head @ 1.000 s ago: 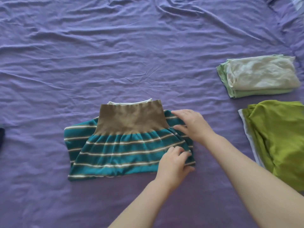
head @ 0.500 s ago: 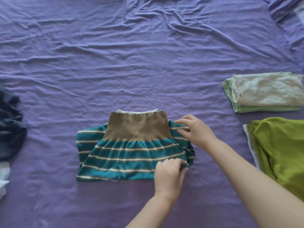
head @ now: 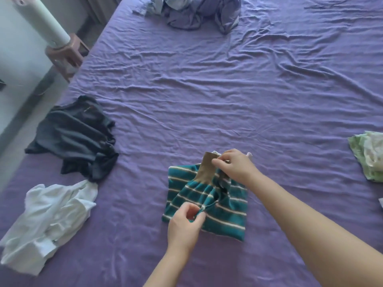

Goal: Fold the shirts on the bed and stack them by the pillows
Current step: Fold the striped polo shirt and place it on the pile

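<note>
A teal shirt with white stripes and a brown band (head: 223, 206) lies partly folded on the purple bed sheet (head: 207, 90), its right side lifted over to the left. My left hand (head: 184, 222) pinches the near edge of the raised fold. My right hand (head: 234, 164) pinches the far edge at the brown band. A folded pale green shirt (head: 369, 156) sits at the right edge. An unfolded dark grey shirt (head: 76, 137) and an unfolded white shirt (head: 49, 222) lie to the left.
A crumpled purple-grey heap of fabric (head: 196, 11) lies at the far end of the bed. The bed's left edge runs past a pink stool (head: 66, 54) with a pale cylinder (head: 45, 21) on it, and the floor.
Both hands have lifted the striped shirt's right side and carried it leftward over the rest. The view has tilted up and left, bringing the unfolded shirts and far heap into sight.
</note>
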Motion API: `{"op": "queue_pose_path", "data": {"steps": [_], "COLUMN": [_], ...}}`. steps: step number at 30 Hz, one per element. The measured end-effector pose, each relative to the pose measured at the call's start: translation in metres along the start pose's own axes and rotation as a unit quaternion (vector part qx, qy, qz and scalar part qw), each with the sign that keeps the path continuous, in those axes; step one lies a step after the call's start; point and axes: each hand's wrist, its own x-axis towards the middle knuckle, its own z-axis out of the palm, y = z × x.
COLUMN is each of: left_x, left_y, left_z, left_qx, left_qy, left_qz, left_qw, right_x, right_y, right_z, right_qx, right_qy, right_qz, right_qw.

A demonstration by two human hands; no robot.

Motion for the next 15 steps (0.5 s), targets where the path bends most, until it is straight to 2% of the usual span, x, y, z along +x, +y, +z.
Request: {"op": "queue_pose_path", "data": {"steps": [3,6,11,15], "left_x": [0.02,0.035,0.042,0.039], "left_y": [-0.023,-0.04,-0.057,-0.066], "left_z": [-0.024,-0.037,-0.051,-0.061], "left_qx": [0.011,-0.01,-0.018,0.027], "left_qy": [0.016,0.0,-0.026,-0.073], "left_qz": [-0.07,-0.114,-0.135,-0.165], "left_qw": [0.997,0.993,0.99,0.983], "right_x": [0.012,0.02,0.031,0.037], "right_y": [-0.026,-0.037,-0.053,-0.07], "right_z": [0.036,0.068,0.097,0.107], "right_qx": [0.018,0.006,0.002,0.015], "right_qy": [-0.022,-0.021,0.032,0.034], "right_qz": [0.013,0.027,0.026,0.024], "right_qw": [1.0,0.999,0.999,0.999]}}
